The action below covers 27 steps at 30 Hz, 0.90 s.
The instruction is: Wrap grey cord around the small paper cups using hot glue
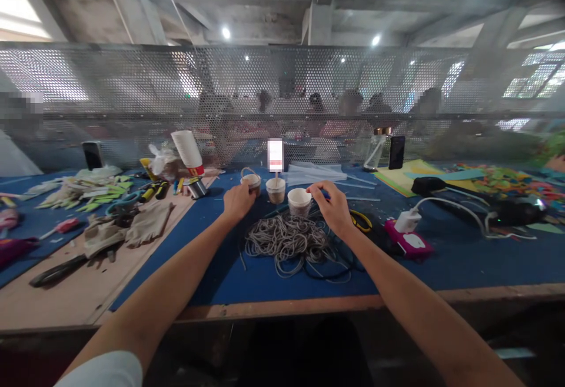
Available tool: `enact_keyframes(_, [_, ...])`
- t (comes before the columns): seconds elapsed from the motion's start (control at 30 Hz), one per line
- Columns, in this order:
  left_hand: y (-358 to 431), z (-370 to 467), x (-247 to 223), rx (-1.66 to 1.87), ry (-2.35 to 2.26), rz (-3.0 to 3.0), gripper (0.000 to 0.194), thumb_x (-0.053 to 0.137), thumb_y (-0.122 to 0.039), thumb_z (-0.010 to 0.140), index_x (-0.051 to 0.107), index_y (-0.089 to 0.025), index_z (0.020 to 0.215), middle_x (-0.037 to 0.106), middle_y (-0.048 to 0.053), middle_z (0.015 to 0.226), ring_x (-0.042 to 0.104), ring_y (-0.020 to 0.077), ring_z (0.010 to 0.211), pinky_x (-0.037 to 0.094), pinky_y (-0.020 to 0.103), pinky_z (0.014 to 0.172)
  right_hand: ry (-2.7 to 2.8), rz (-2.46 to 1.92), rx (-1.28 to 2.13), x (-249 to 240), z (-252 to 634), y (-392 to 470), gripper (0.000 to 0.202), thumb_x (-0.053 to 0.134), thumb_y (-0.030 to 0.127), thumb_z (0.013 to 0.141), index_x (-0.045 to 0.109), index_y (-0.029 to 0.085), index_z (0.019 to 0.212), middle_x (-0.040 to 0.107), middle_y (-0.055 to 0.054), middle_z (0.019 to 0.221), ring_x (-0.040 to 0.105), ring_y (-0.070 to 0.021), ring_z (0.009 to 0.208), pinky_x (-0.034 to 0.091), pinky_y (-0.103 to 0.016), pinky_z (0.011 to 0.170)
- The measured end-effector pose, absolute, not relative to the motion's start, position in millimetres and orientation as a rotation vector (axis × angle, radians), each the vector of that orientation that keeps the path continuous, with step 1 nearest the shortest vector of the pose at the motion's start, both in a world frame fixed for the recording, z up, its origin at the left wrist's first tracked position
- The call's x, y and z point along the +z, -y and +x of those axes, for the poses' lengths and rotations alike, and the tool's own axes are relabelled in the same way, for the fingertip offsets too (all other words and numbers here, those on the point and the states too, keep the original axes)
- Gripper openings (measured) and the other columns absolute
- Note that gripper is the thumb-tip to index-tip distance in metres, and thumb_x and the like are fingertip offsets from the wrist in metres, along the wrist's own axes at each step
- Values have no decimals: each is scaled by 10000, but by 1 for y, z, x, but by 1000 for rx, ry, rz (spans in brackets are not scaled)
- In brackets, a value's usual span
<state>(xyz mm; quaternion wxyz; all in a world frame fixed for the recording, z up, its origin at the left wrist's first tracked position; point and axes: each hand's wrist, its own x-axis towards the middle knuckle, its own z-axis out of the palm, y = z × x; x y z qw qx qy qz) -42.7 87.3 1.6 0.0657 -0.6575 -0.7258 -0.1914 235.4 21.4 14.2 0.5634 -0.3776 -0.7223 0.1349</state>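
Observation:
Three small cups stand in a row on the blue table. My left hand (pixel 239 202) is closed at the near left side of the cup with a cord loop over it (pixel 252 182); its fingertips are partly hidden. In the middle is a cup with a thin upright stick (pixel 276 192). My right hand (pixel 331 202) has thumb and forefinger at the right rim of the white cup (pixel 299 201), pinched on something too small to name. A tangled heap of grey cord (pixel 289 243) lies between my arms.
Stacked paper cups (pixel 187 149) lean at the left, near gloves (pixel 148 223) and scissors (pixel 126 203). Right of my hand lie yellow-handled pliers (pixel 362 221) and a magenta box with a white plug (pixel 412 244). A glass bottle (pixel 375 152) stands behind.

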Motion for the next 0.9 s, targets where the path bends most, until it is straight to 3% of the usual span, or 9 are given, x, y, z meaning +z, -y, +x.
enact_keyframes(0.13, [-83,-49,6,-775,2060,-2044,317,490,-403,924,649,-193,1100,737,149,1052,672,308,983,461,361,832,1727,-883,262,18,235,-19,282,494,444,969,664,233,890,694,-56,927,616,-230,936,449,-368,896])
enact_keyframes(0.27, [-64,-47,15,-1010,1926,-2063,278,527,-446,917,658,-222,1018,735,80,924,665,266,895,467,343,800,1739,-869,204,21,234,-15,252,488,412,974,648,242,880,689,-56,919,607,-234,943,445,-381,902])
enact_keyframes(0.43, [-30,-41,21,-1262,1465,-2111,257,564,-446,921,657,-213,976,724,65,913,657,249,917,462,373,898,1779,-843,99,22,231,-10,176,514,360,970,639,250,912,691,-49,948,592,-237,962,434,-398,914])
enact_keyframes(0.73, [6,-19,22,-1511,1178,-2307,189,671,-365,880,654,-192,953,704,36,836,655,177,764,515,311,764,1862,-747,34,20,226,-5,251,551,355,967,625,263,1188,677,-56,1098,602,-234,1056,456,-426,960])
enact_keyframes(0.9, [24,-5,22,-1568,1098,-2471,132,675,-307,876,639,-186,913,693,44,843,659,176,793,514,291,751,1901,-673,105,26,227,3,393,505,413,986,516,297,1362,624,-71,1268,592,-236,1139,458,-459,1009])
